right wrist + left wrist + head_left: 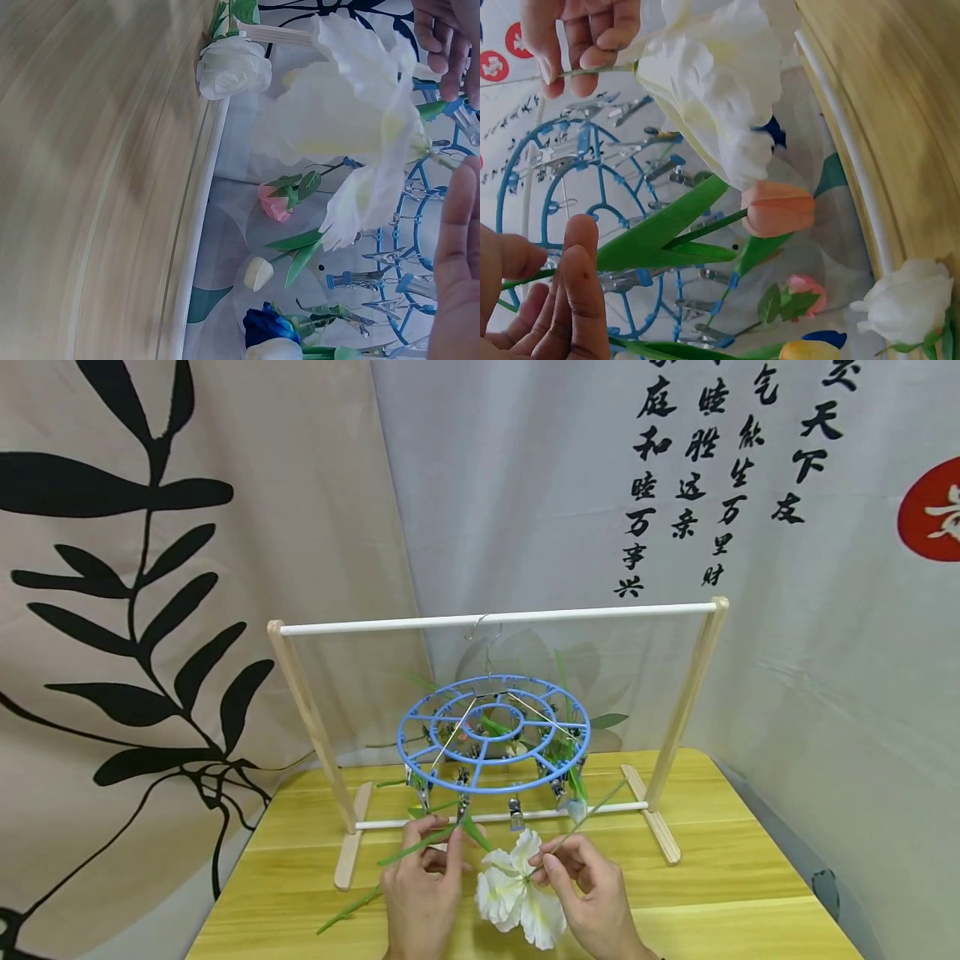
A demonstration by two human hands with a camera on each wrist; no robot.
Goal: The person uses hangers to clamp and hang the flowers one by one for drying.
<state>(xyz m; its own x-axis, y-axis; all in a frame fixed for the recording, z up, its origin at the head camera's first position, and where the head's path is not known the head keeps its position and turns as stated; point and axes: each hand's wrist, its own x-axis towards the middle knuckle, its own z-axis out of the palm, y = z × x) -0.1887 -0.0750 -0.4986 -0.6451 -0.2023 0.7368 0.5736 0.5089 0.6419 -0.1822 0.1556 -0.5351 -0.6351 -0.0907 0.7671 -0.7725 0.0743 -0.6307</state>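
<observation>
My right hand pinches the thin green stem of a large white flower whose ruffled petals hang downward. My left hand is at the near side of a round blue clip hanger, its thumb and fingers around the green stem of a peach tulip. The tulip's long green leaves spread past the fingertips in the left wrist view. Metal clips dangle from the hanger's rim close to both hands. In the head view the tulip's bloom is hidden.
The hanger hooks onto a white bar of a wooden stand on the table. A pink rose, a blue rose and other flowers hang from clips. A white rose is low by the stand's bottom rail. Printed curtains rise behind.
</observation>
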